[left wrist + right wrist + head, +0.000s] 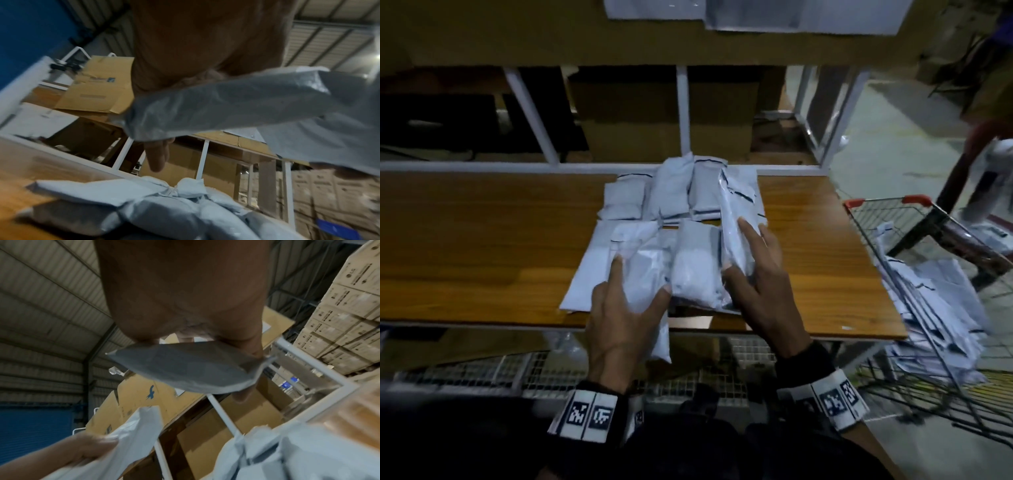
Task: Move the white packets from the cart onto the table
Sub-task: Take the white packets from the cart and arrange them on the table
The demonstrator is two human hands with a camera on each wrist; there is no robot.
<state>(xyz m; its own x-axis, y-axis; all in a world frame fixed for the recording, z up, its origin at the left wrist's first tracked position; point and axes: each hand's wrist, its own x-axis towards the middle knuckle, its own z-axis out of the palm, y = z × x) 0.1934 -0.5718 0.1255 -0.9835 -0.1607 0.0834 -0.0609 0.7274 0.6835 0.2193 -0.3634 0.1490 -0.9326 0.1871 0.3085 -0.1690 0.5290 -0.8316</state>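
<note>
Several white packets (674,192) lie in a pile on the wooden table (482,240). My left hand (635,291) grips a white packet (650,260) over the table's front edge; in the left wrist view this packet (226,105) lies across my palm. Just to the right, my right hand (739,253) pinches another white packet (729,205) that stands on edge above the pile. The right wrist view shows that packet (191,368) under my palm. More white packets (941,308) fill the wire cart (887,202) at the table's right end.
A white metal frame (683,113) with cardboard boxes (661,113) behind it borders the table's far side. Another person (979,137) stands beyond the cart at the upper right. Wire mesh (482,373) runs below the table's front edge.
</note>
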